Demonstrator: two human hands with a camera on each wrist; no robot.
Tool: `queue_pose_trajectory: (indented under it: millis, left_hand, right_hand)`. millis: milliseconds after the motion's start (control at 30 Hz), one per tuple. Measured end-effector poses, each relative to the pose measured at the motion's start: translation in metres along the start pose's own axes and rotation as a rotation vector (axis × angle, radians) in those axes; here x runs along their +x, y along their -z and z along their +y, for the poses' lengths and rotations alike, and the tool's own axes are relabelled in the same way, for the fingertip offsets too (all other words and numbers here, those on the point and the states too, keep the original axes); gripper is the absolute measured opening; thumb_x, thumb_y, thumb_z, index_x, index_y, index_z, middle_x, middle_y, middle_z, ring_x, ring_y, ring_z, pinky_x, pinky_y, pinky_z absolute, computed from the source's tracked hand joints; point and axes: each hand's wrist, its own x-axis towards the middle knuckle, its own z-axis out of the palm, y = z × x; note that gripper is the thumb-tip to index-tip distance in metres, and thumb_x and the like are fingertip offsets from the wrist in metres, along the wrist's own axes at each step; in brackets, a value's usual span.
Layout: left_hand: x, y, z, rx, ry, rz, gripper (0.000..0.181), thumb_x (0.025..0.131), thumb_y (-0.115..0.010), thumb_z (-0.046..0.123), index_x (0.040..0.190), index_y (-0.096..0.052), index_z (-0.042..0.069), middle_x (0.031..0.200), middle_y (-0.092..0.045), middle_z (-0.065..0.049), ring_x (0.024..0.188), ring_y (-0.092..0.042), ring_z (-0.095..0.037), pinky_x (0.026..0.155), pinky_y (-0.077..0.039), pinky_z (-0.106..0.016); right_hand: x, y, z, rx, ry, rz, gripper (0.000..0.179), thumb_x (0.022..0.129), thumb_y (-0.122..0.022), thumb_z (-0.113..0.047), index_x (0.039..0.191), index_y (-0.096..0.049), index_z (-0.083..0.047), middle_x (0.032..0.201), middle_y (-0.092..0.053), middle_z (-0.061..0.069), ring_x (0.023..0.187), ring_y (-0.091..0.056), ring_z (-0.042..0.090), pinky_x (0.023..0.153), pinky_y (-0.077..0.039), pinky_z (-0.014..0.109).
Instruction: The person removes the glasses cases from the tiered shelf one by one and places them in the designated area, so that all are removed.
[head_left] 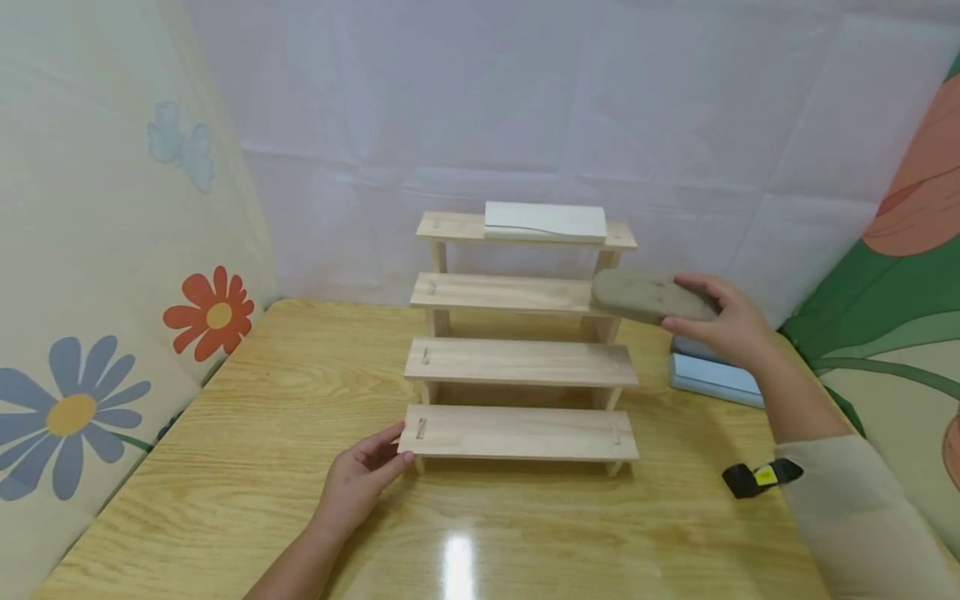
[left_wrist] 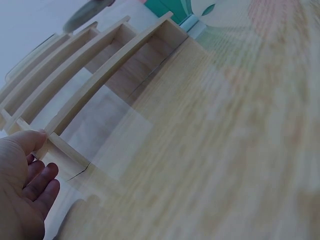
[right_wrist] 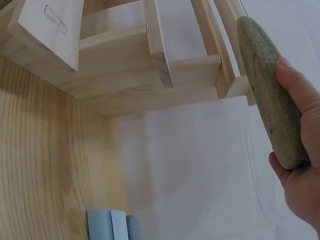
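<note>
A stepped wooden display stand (head_left: 517, 362) with several shelves rises in the middle of the table. At the left end of its lowest shelf (head_left: 517, 432), my left hand (head_left: 360, 483) pinches the board's edge; in the left wrist view the thumb lies over the corner, with the other fingers curled below. My right hand (head_left: 731, 321) grips a fuzzy grey-brown glasses case (head_left: 645, 296) by its right end. The case's left end overlaps the right end of the second shelf from the top in the head view. On the top shelf lies a white glasses case (head_left: 546, 220).
Right of the stand, a light blue glasses case (head_left: 716, 379) lies on the table (head_left: 562, 533), with a grey-blue one (head_left: 697, 346) behind it, partly hidden by my right arm. A black strap with a yellow label (head_left: 763, 477) shows by the right sleeve. Cloth walls (head_left: 675, 100) enclose the back and sides.
</note>
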Motion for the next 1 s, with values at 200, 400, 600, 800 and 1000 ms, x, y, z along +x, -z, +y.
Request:
queue_pose_trajectory:
  millis: [200,400,600,800,1000]
  left_hand:
    - [-0.001,0.000,0.001,0.011,0.007,0.002,0.048,0.089,-0.072,0.013,0.133,-0.058,0.001,0.135,-0.060,-0.019,0.094,-0.060,0.006,0.082,-0.052,-0.012]
    - [-0.001,0.001,0.002,0.009,0.009,-0.003,0.049,0.089,-0.072,0.014,0.134,-0.057,0.001,0.135,-0.060,-0.019,0.094,-0.060,0.006,0.082,-0.052,-0.012]
    - [-0.001,0.001,0.001,0.008,0.011,0.000,0.049,0.089,-0.072,0.014,0.134,-0.057,0.001,0.136,-0.059,-0.019,0.094,-0.061,0.006,0.081,-0.052,-0.012]
    - [-0.001,0.001,0.000,0.012,0.009,0.001,0.049,0.089,-0.072,0.014,0.134,-0.057,0.001,0.136,-0.059,-0.018,0.095,-0.061,0.006,0.082,-0.052,-0.012]
    - [-0.001,0.001,0.001,0.012,0.010,-0.002,0.049,0.089,-0.072,0.014,0.134,-0.057,0.001,0.136,-0.059,-0.018,0.095,-0.060,0.006,0.082,-0.052,-0.012]
  right_hand:
    - [-0.007,0.010,0.007,-0.009,-0.025,0.000,0.079,0.089,-0.072,-0.039,0.152,-0.034,-0.012,0.157,-0.026,0.024,0.138,-0.029,0.048,0.106,-0.030,0.066]
    - [-0.016,0.018,0.021,-0.019,-0.059,0.026,0.080,0.089,-0.071,-0.041,0.153,-0.033,-0.013,0.157,-0.028,0.024,0.137,-0.031,0.048,0.104,-0.033,0.066]
    - [-0.023,0.024,0.035,-0.022,-0.082,0.063,0.081,0.089,-0.070,-0.044,0.153,-0.032,-0.012,0.156,-0.028,0.025,0.134,-0.032,0.048,0.100,-0.035,0.065]
    - [-0.032,0.026,0.045,-0.033,-0.070,0.075,0.081,0.090,-0.070,-0.042,0.152,-0.032,-0.007,0.155,-0.028,0.026,0.136,-0.029,0.051,0.102,-0.030,0.070]
    - [-0.038,0.028,0.056,-0.042,-0.092,0.062,0.082,0.090,-0.070,-0.041,0.153,-0.030,-0.006,0.156,-0.025,0.029,0.135,-0.027,0.054,0.101,-0.029,0.071]
